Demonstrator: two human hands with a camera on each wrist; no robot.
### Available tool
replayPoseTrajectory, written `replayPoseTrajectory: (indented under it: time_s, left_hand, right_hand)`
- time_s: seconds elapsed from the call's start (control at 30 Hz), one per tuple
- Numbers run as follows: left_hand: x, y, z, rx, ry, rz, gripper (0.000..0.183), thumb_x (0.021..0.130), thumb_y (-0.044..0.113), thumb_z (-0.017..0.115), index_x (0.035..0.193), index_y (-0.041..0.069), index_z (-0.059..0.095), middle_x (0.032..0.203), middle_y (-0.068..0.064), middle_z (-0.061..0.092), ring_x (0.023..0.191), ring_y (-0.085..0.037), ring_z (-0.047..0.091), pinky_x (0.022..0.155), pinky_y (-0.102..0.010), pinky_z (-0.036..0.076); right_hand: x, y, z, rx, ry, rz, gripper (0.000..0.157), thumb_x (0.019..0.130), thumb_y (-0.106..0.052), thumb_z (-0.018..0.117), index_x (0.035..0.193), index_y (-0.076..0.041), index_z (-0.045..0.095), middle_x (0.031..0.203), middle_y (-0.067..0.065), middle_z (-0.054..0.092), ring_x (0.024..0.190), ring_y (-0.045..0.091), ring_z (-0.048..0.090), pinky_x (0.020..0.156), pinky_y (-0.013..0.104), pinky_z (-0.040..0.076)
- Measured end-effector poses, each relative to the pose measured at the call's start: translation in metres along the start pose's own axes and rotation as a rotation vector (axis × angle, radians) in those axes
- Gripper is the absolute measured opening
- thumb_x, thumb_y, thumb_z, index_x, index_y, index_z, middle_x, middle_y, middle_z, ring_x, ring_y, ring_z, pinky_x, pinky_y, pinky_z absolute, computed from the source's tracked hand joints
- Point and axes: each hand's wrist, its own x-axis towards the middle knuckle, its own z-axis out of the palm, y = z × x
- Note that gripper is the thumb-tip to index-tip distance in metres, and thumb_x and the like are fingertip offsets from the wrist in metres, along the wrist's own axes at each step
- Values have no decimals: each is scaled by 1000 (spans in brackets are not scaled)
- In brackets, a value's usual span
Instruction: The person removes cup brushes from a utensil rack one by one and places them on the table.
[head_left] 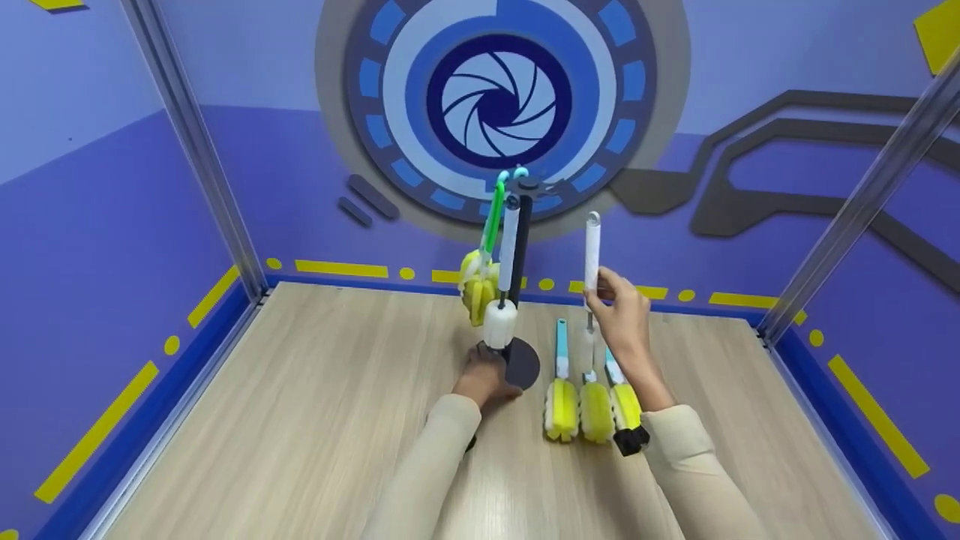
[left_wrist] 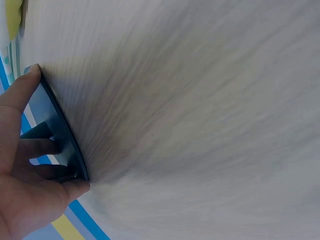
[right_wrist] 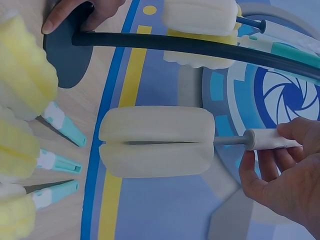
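My left hand [head_left: 482, 377] grips the round black base [head_left: 523, 365] of an upright stand, its fingers spread around the rim. From the top of the stand's black pole [right_wrist: 200, 45] hang a white-handled sponge brush [head_left: 508, 247] and a green-handled brush [head_left: 492, 221] with a yellow and white head. To the right of the stand, my right hand [head_left: 626, 319] pinches the white handle [head_left: 592, 251] of another bottle brush. Its pale, slotted sponge head [right_wrist: 157, 142] points down, held above the table.
Three brushes with teal handles and yellow and white heads lie side by side on the wooden table [head_left: 337, 420], among them a left one [head_left: 561, 409] and a middle one [head_left: 597, 412]. Blue printed panels [head_left: 255, 172] and metal posts [head_left: 199, 150] enclose the table.
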Motion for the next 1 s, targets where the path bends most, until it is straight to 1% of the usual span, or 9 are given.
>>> replayPoseTrajectory:
  time_s: [0.17,0.27,0.4,0.63,0.8,0.9,1.0]
  left_hand:
    - [0,0,0,-2,5,7,102,79,52,84,139,-19,43,142,-33,45,131,-44,46,109,-45,43]
    - [0,-1,-1,26,9,34,100,79,53,84,137,-19,46,140,-35,46,130,-46,48,110,-47,41]
    - [0,-1,-1,43,3,44,99,80,53,83,137,-19,47,141,-37,45,131,-47,47,111,-47,40]
    - [0,-3,1,-17,4,18,106,78,52,85,142,-19,39,142,-37,43,131,-47,47,108,-45,45]
    - [-1,-3,0,-60,13,21,106,78,49,86,142,-19,37,143,-37,42,133,-47,46,108,-45,44]
    - [-1,-3,-1,-77,7,16,106,78,48,86,143,-19,36,144,-37,41,134,-47,44,109,-45,44]
    - [-1,-2,-1,-67,0,17,106,79,49,86,144,-19,36,144,-37,40,134,-47,43,110,-45,43]
  right_hand:
    - [-4,3,-1,-11,13,6,35,93,-4,73,127,-1,68,110,18,73,94,31,73,78,47,60]
    - [-6,5,-3,-18,26,9,34,93,-4,73,127,-1,69,109,17,74,93,30,73,76,46,61]
    - [-7,8,-6,-25,36,20,35,93,-5,73,127,-2,69,109,17,74,93,29,73,75,45,61]
    - [-9,13,-12,-13,34,56,37,94,-5,72,130,-1,67,109,18,74,94,30,73,77,48,60]
    - [-10,17,-17,-21,39,64,36,94,-6,72,130,-2,67,109,18,74,94,29,73,76,43,61]
    - [-10,20,-19,-29,40,74,37,95,-5,72,131,-1,67,109,19,74,94,30,73,75,41,61]
    - [-11,23,-22,-33,41,89,37,95,-5,71,131,0,66,110,19,73,95,30,73,76,38,61]
